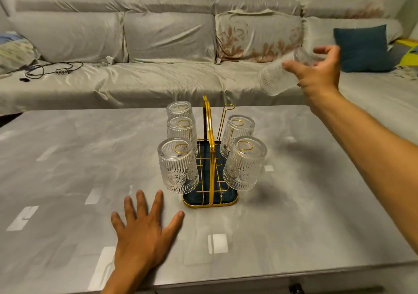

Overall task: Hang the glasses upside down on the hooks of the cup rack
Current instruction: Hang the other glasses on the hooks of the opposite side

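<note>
Here the sixth glass [279,74] is in the air, up and to the right of the cup rack [211,157] and well apart from it; it is tilted, mouth down and to the left, base up and to the right, and blurred. The right hand [321,71] grasps it near the base, thumb above and fingers [291,66] curled round the near side; the forearm reaches in from the right edge.

The free hook [228,108] stands at the rack's far right, a bare gold wire loop; the other five hooks each carry a glass upside down. On the left hang the far-left glass [179,110], the middle-left glass [182,130] and the near-left glass [177,165]; on the right hang the middle-right glass [236,137] and the near-right glass [245,163]. The rack is gold wire with a tall central handle over a dark blue tray rimmed in gold; it stands on the grey table [67,157].

The left hand [144,228] lies flat on the table just before the rack, palm down, fingers spread and holding nothing; its thumb points toward the tray's near corner. Behind the table runs a grey sofa [158,44] with a dark teal cushion [363,47] at the right and a black cable [54,68] on the seat at the left.
</note>
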{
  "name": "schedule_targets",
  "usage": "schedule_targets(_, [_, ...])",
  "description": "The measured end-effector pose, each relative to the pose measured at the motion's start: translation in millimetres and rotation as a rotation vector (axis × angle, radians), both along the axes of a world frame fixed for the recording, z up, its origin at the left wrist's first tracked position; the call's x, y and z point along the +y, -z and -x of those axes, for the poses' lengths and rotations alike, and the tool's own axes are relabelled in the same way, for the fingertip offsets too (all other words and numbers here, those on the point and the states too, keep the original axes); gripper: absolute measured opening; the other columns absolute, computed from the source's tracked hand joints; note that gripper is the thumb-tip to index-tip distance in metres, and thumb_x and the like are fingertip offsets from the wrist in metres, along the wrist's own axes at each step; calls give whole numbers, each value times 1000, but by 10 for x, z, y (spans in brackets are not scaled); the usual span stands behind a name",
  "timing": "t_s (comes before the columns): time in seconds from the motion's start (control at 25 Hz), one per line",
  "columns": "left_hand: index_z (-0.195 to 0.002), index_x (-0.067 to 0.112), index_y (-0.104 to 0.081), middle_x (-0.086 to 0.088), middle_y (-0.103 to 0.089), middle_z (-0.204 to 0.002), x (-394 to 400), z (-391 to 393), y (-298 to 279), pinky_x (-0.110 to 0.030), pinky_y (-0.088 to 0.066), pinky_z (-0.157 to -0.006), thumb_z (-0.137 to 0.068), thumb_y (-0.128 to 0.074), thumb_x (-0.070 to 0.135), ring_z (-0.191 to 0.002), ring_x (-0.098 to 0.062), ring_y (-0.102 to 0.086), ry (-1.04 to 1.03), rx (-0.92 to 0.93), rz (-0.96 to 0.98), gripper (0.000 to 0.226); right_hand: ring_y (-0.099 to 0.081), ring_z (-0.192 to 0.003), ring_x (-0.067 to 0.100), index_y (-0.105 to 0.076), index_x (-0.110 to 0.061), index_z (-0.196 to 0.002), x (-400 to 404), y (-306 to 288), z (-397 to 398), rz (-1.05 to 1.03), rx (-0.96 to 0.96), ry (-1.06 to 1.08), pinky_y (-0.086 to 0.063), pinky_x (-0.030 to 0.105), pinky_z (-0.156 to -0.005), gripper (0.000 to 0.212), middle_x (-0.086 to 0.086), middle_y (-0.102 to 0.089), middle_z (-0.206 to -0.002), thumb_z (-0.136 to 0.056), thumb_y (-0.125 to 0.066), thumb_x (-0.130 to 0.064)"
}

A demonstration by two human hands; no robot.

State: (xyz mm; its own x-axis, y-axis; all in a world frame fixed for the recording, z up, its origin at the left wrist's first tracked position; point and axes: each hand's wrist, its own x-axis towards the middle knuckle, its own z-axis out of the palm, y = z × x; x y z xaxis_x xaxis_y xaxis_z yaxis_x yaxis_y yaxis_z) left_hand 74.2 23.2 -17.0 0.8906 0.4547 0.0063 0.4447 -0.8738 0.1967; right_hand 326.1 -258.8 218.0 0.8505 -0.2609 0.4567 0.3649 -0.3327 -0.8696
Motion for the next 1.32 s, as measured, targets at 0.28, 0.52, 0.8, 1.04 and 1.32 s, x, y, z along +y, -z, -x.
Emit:
schedule_targets(0.28, [-150,43,4,-7,12,-164,-20,14,-55,-59,10,-114,-68,4,89,-147,-33,18,-3,17,23,94,-57,-92,16,-60,-23,-103,642,-253,57,323,17,-109,-48,30,-74,55,-3,-58,-101,-59,-83,-48])
schedule_targets(0.52, [-149,44,11,-6,18,-163,2,-11,-21,-59,14,-113,-67,7,90,-146,-32,23,-4,28,30,95,-52,-91,18,-62,-23,-102,962,193,-65,495,40,-122,-44,31,-72,51,7,-64,-112,-60,-84,-41])
schedule_targets(0.8, [-147,46,16,-4,22,-161,-1,-18,-2,-59,16,-112,-63,11,91,-145,-31,25,-20,28,16,96,-55,-85,20,-63,-22,-97,1037,460,-196,503,168,-138,-42,29,-66,48,5,-64,-103,-57,-87,-33])
schedule_targets(1.04, [-146,46,18,-3,25,-160,-11,-8,-18,-58,19,-111,-64,9,91,-144,-30,29,-14,32,27,94,-59,-88,24,-59,-22,-94,1144,616,-218,605,265,-168,-54,39,-72,47,5,-64,-104,-56,-87,-27])
schedule_targets(1.32, [-146,47,17,-3,26,-160,-9,-29,-36,-58,20,-110,-64,8,91,-144,-30,28,-19,44,19,94,-58,-86,25,-56,-21,-93,1175,623,-255,662,333,-163,-52,39,-73,47,3,-62,-100,-58,-86,-27])
